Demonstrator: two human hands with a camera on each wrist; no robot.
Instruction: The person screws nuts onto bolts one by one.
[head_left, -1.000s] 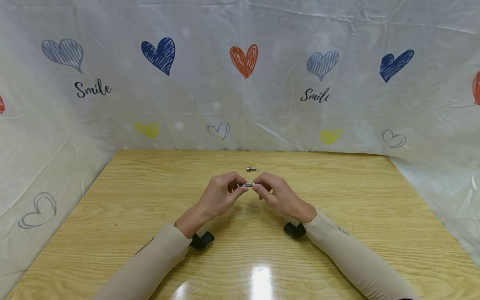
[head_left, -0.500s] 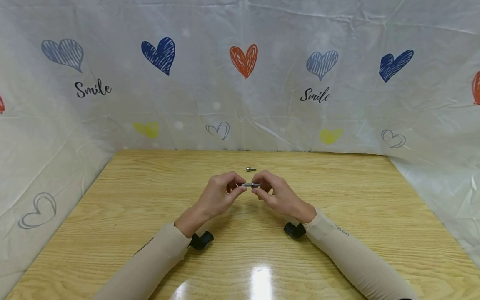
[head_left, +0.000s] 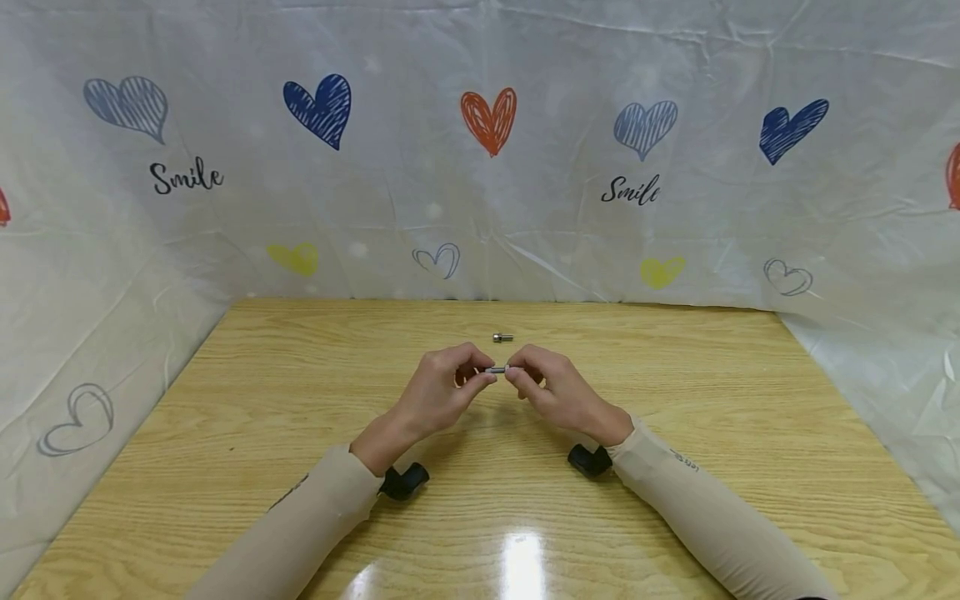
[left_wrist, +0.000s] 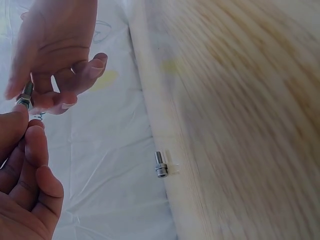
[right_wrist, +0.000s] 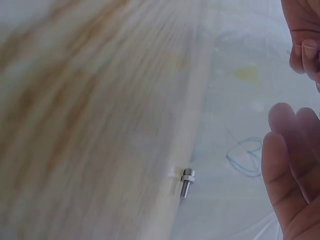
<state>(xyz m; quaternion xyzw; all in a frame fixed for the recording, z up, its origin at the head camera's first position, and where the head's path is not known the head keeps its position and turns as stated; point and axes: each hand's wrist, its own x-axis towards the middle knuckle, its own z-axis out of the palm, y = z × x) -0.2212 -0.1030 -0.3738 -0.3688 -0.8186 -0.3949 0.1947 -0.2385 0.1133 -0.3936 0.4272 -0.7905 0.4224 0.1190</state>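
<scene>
Over the middle of the table, my left hand (head_left: 442,387) pinches a small metal bolt (head_left: 496,370) between thumb and fingers. Opposite it, my right hand (head_left: 558,387) holds thumb and index finger about the nut on the bolt's shank, mostly covering it in the head view. From the left wrist, the nut (left_wrist: 24,100) and a length of thread (left_wrist: 28,89) show between the two hands. A second bolt (head_left: 502,338), with a socket head and a nut on its shank, lies on the table just beyond the hands.
The wood-grain table (head_left: 300,350) carries both forearms, with black wrist mounts (head_left: 403,482) under the wrists. A white cloth (head_left: 555,208) printed with hearts and "Smile" hangs behind the table and along its sides.
My right fingers shifted slightly, showing the nut and bolt end half a second ago, and now cover them again. The left hand barely moved, and the second bolt lies still.
</scene>
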